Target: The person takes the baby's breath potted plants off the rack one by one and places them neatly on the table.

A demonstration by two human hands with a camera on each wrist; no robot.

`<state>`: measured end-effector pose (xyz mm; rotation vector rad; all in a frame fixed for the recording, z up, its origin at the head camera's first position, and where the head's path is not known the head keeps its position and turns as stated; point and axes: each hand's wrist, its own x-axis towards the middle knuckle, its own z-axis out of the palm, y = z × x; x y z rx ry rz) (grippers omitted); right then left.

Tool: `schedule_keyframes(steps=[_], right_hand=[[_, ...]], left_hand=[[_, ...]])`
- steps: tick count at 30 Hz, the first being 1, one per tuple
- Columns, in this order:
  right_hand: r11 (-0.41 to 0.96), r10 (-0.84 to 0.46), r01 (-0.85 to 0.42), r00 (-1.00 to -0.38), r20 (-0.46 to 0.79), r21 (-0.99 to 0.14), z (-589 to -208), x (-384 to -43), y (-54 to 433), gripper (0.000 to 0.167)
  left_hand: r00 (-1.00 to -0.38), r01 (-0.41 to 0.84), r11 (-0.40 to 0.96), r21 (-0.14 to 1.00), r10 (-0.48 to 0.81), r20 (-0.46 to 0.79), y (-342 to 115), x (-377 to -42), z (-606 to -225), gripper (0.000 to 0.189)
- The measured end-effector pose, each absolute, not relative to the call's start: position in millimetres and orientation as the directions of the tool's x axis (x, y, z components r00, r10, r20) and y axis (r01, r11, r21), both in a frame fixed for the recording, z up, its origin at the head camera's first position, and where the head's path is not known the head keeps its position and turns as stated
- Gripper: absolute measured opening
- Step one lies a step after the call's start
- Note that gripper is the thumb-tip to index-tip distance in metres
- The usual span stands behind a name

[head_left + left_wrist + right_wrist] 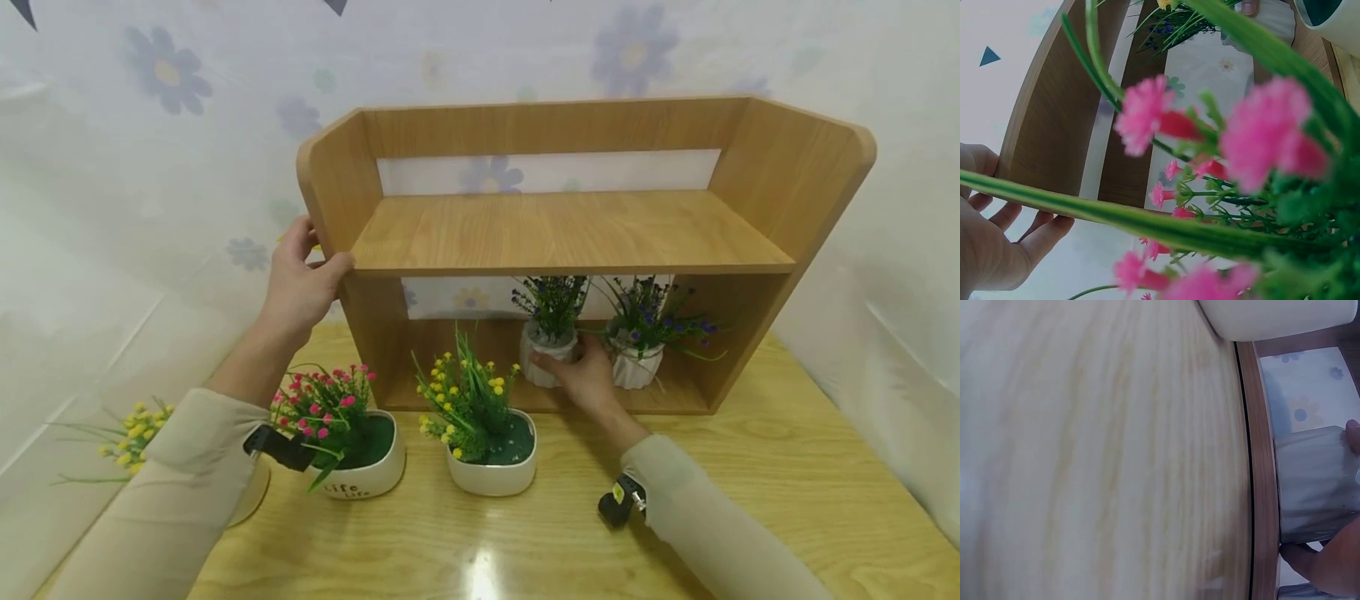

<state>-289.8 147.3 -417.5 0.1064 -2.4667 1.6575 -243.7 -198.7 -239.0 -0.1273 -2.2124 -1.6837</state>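
Observation:
My left hand (298, 283) grips the left side panel of a two-tier wooden shelf (570, 233), thumb at the front edge and fingers along the outer face. On the lower tier, my right hand (591, 375) holds a whitish ribbed pot (1313, 487) of dark purple flowers (553, 302), with thumb and fingers around its sides. Just right of that hand, a second ribbed pot (636, 367) with blue-purple flowers stands on the same tier. In the left wrist view, pink flowers (1266, 131) partly cover the scene in front of the left hand (991, 244).
Before the shelf on the wooden table (555, 533) stand a white oval pot (491, 479) with yellow flowers and a "Life" pot (375, 479) with pink ones. Another yellow-flowered plant (135, 433) is partly behind the left sleeve. A flower-patterned sheet (480, 50) hangs behind.

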Motion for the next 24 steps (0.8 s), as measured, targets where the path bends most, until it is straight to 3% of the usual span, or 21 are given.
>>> schedule_keyframes(steps=[24], right_hand=[[0.356,0.062,-0.185,-0.973,0.221,-0.916,-423,-278,145,0.081]], left_hand=[[-0.935,0.275,0.298,0.914,-0.141,0.327,-199,-245,-240,0.056]])
